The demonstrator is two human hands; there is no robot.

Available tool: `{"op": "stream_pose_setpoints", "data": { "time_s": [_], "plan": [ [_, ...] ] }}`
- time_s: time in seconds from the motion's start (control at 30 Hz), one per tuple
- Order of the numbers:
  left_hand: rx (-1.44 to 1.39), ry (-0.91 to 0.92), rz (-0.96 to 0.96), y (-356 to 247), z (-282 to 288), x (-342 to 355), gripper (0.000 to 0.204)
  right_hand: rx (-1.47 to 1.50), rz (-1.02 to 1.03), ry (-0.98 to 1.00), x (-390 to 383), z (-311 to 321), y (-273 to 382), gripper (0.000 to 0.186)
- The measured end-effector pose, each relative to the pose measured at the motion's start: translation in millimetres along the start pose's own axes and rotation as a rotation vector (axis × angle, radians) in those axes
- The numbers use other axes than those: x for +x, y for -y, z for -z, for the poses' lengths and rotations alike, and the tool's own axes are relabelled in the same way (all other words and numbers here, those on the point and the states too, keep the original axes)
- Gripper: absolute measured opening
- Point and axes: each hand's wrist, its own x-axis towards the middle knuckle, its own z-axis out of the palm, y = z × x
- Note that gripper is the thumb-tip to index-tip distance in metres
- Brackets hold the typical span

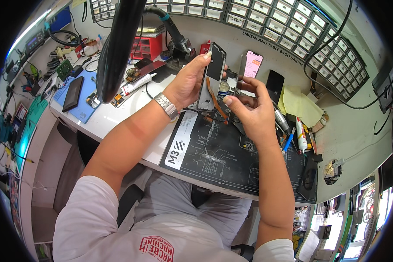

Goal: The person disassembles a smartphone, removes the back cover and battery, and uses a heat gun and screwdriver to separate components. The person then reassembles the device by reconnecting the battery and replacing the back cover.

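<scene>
My left hand (187, 83), a metal watch on its wrist, is closed around the edge of an opened smartphone (215, 65), held upright and tilted over the work mat. An orange flex cable (215, 99) runs down the phone's open inner side. To its right, my right hand (256, 114) pinches a thin dark panel (237, 86), seen nearly edge-on, between thumb and fingers. Whether the cable joins the panel to the phone I cannot tell. Behind the hands, a round tin (223, 87) shows in part.
The black printed mat (214, 161) covers the near table. A lit phone (253, 64) leans against the wall beside a dark one (274, 82). Tubes and a blue-handled tool (289, 140) lie right. On the left are a blue mat (76, 105) and a white tube (137, 84). A black arm (118, 48) hangs overhead.
</scene>
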Motion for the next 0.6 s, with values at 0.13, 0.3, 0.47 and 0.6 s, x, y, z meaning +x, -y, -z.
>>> {"op": "stream_pose_setpoints", "data": {
  "time_s": [0.13,0.3,0.47,0.6],
  "plan": [
    [-0.071,-0.076,-0.125,1.0,7.0,6.5,0.049,-0.058,-0.037,0.025,-2.9,0.5,4.5,0.077],
    [-0.138,-0.138,-0.211,-6.4,19.2,11.5,0.036,-0.122,-0.052,0.043,-5.2,1.5,7.9,0.075],
    [-0.076,-0.174,-0.253,-15.2,23.4,11.1,0.036,-0.149,-0.050,0.047,-4.6,1.7,7.1,0.074],
    [-0.034,-0.155,-0.232,-12.3,26.4,11.5,0.049,-0.154,-0.049,0.036,-3.2,3.8,6.9,0.074]
  ]
}}
